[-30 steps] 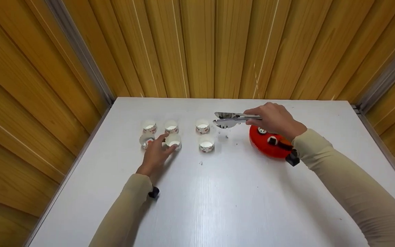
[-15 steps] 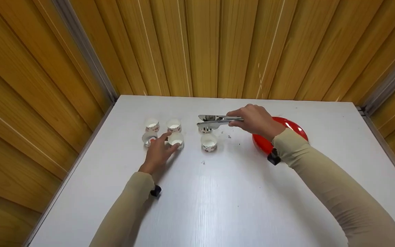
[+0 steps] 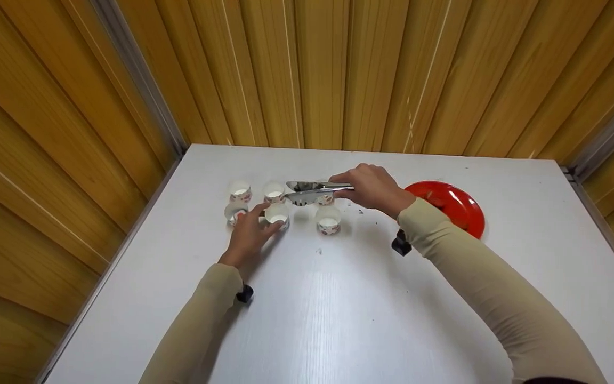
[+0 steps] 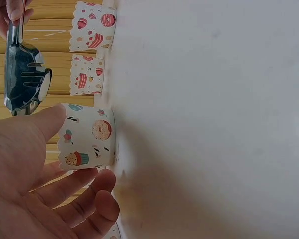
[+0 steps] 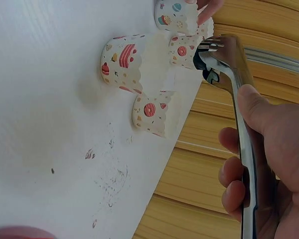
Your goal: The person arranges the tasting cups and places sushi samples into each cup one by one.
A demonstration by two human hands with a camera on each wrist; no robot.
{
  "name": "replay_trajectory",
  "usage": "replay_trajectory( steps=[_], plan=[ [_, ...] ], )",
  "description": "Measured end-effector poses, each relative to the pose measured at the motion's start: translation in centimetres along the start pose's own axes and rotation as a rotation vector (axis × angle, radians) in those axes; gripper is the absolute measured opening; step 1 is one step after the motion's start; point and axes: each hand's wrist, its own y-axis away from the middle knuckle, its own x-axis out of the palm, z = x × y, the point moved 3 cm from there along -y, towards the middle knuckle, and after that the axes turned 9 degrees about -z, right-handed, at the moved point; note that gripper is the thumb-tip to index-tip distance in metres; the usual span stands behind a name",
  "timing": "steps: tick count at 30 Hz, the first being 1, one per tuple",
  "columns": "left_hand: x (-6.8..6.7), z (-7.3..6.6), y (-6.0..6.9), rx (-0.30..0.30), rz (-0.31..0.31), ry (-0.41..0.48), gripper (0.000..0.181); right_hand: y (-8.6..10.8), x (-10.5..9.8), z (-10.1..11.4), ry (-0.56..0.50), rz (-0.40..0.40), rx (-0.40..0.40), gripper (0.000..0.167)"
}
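Observation:
In the head view my left hand (image 3: 248, 234) pinches a white paper baking cup (image 3: 276, 220) by its sides, thumb opposite the fingers. Donut and cupcake prints show on this cup (image 4: 89, 134) in the left wrist view. My right hand (image 3: 373, 188) grips metal serving tongs (image 3: 320, 191) by the handles, with their slotted heads just beyond the held cup's rim. Something small, dark and whitish seems to sit between the heads, too unclear to name. Left of the held cup stands another cup (image 3: 236, 214) with a red-and-white piece inside.
More paper cups stand close by: two at the back left (image 3: 240, 193), and one (image 3: 329, 223) to the right with another behind it. A red plate (image 3: 472, 210) lies at right, partly covered by my right sleeve. Dark crumbs (image 5: 109, 186) dot the white table (image 3: 339, 320).
My right hand has carried the tongs leftward from above the red plate to beside the held cup. The left hand keeps its hold on the same cup.

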Motion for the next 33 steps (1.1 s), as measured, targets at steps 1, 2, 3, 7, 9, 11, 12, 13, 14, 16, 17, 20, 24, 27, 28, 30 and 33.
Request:
replay_trajectory(
  steps=[1,2,3,7,9,11,12,13,14,16,17,20,24,27,28,30,33],
  plan=[
    [0.0,0.0,0.0,0.003,-0.002,0.005,0.067,-0.1,0.2,0.2,-0.003,0.001,-0.005,0.036],
    [0.0,-0.1,0.0,0.003,-0.003,0.010,0.067,-0.3,0.4,0.4,-0.005,0.001,-0.011,0.036],
    [0.0,-0.1,0.0,0.003,-0.003,0.014,0.067,-0.4,0.5,0.5,-0.010,0.002,-0.016,0.036],
    [0.0,0.0,0.1,-0.005,-0.003,0.019,0.068,-0.9,1.2,1.3,-0.030,0.008,-0.032,0.035],
    [0.0,0.1,0.1,-0.013,-0.002,0.011,0.068,-1.0,1.5,1.6,-0.026,0.008,-0.047,0.033],
    [0.0,0.1,0.1,-0.013,-0.002,0.001,0.068,-1.1,1.8,1.9,-0.027,0.009,-0.061,0.031],
    [0.0,0.1,0.1,-0.012,-0.001,-0.005,0.068,-1.1,2.0,2.1,-0.027,0.007,-0.068,0.031],
    [0.0,0.1,0.1,-0.013,0.000,-0.006,0.068,-1.1,2.1,2.2,-0.024,0.006,-0.074,0.030],
    [0.0,0.0,0.1,-0.013,0.000,-0.005,0.068,-1.1,2.2,2.3,-0.017,0.003,-0.082,0.029],
    [0.1,0.0,0.1,-0.013,0.003,-0.001,0.068,-1.1,2.4,2.4,-0.020,-0.002,-0.090,0.029],
    [0.1,-0.1,0.1,-0.014,0.005,0.002,0.067,-1.1,2.5,2.5,-0.017,-0.006,-0.097,0.029],
    [0.2,-0.2,0.1,-0.016,0.007,0.014,0.064,-1.1,2.7,2.7,-0.007,-0.011,-0.115,0.027],
    [0.1,-0.2,0.2,-0.006,0.001,0.026,0.059,-1.1,3.0,3.1,-0.015,-0.008,-0.124,0.029],
    [0.1,-0.3,0.2,-0.004,0.001,0.040,0.057,-1.2,3.3,3.2,-0.025,-0.002,-0.125,0.031],
    [0.1,-0.3,0.3,-0.004,0.002,0.044,0.057,-1.2,3.3,3.3,-0.029,0.000,-0.124,0.031],
    [0.2,-0.3,0.3,-0.003,0.001,0.054,0.057,-1.2,3.5,3.3,-0.030,0.000,-0.126,0.031],
    [0.3,-0.4,0.2,0.003,-0.002,0.066,0.057,-1.1,3.7,3.3,-0.028,-0.004,-0.131,0.031]
  ],
)
